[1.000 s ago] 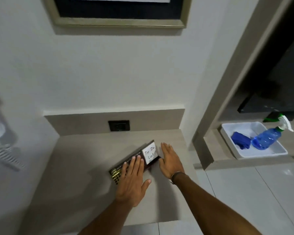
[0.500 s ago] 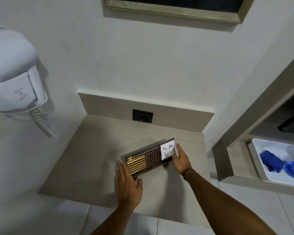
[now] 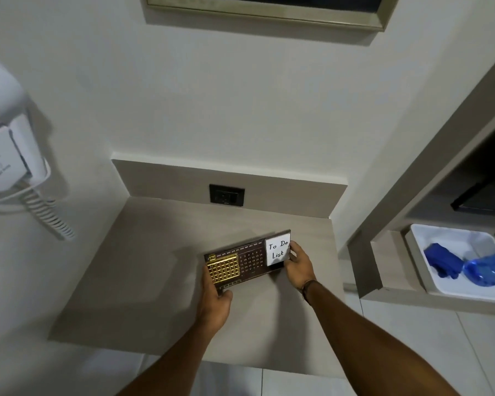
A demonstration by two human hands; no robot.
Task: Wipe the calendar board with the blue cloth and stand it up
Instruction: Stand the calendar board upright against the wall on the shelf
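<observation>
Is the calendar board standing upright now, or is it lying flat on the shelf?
Upright, roughly: the calendar board faces the camera on its long lower edge, held at its ends by the left hand and right hand. Whether it stands unaided cannot be told.

left hand gripping, right hand gripping, both arms outstretched

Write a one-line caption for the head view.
Both hands, left hand and right hand, grip the calendar board on the shelf.

White hair dryer on left wall, socket behind counter, tray w/ bottle at right.
</observation>
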